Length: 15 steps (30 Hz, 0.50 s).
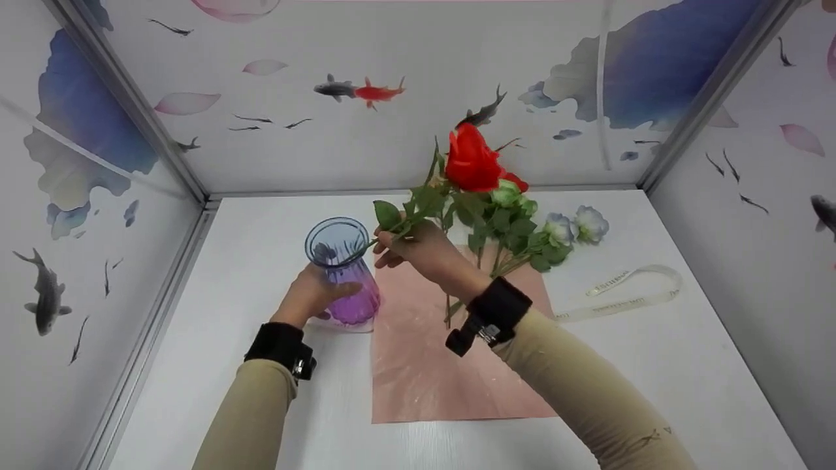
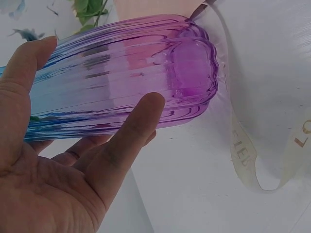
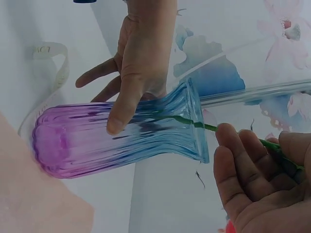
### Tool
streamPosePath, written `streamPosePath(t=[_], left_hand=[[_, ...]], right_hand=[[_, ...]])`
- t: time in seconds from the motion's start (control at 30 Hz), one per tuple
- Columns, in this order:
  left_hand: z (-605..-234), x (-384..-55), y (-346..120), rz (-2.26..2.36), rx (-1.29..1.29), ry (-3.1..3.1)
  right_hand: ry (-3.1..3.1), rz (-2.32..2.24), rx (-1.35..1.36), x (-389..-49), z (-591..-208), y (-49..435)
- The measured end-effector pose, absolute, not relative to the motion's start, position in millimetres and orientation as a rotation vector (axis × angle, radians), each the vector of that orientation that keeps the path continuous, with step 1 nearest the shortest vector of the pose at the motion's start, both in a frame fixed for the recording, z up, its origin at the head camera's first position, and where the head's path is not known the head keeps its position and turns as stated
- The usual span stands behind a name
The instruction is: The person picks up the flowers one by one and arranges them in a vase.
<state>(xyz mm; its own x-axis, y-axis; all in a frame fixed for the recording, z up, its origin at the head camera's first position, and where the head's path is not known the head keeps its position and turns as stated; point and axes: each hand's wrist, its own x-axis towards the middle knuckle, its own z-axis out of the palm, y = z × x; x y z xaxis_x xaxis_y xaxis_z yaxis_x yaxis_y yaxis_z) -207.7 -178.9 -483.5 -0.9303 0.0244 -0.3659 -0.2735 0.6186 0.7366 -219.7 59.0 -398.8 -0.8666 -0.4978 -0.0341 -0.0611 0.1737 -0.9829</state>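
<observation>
Head: left hand [image 1: 317,294] grips the vase [image 1: 356,303] by its side; right hand [image 1: 428,251], just beside its rim [image 1: 337,265], pinches a stem [image 1: 370,245]. Left wrist: vase lies across the grasping hand. Right wrist: stem runs from right hand into vase.

A green stem [image 3: 211,127] reaches into the upright vase [image 3: 141,143] — blue-to-purple glass.

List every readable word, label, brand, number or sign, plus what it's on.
"LO", cut off at the left wrist view's edge: gold print on the thin, curling cream ribbon.
Other lettering on that view's ribbon and in the remaining views: too small or blurred to read surely.
No readable numbers or brands.
</observation>
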Motion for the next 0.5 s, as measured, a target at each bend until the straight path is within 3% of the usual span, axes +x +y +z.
streamPosePath(t=[0.5], left_hand=[[-484, -208, -178, 1.219, -0.219, 2.495]], right_hand=[[1.872, -1.912, -0.605, -221, -416, 55]])
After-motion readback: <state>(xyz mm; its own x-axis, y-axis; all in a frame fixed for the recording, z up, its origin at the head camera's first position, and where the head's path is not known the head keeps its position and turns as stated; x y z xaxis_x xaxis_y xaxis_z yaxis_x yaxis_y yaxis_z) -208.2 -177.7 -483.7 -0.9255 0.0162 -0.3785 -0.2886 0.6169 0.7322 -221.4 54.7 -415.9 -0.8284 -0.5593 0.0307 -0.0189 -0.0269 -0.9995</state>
